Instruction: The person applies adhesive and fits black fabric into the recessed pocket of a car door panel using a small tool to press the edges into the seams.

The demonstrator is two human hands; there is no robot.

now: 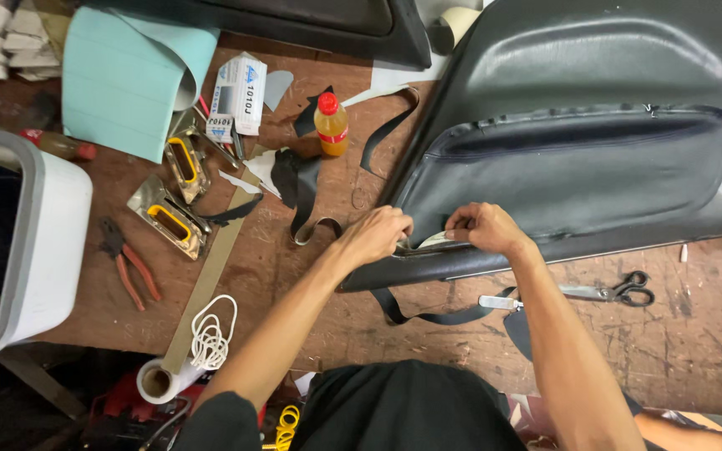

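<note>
Both hands (432, 234) pinch the black panel (578, 167), fingertips hidden

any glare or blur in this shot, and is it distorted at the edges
Head view: soft glare streaks the black padded panel; both the left hand and right hand at its lower edge look sharp; wide-lens bending curves the white bin and table edges; the foreground below is dim.

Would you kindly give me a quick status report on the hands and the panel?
Left hand and right hand both gripping black door panel at its lower edge. Panel flat on workbench. Scissors beside right forearm.
</note>
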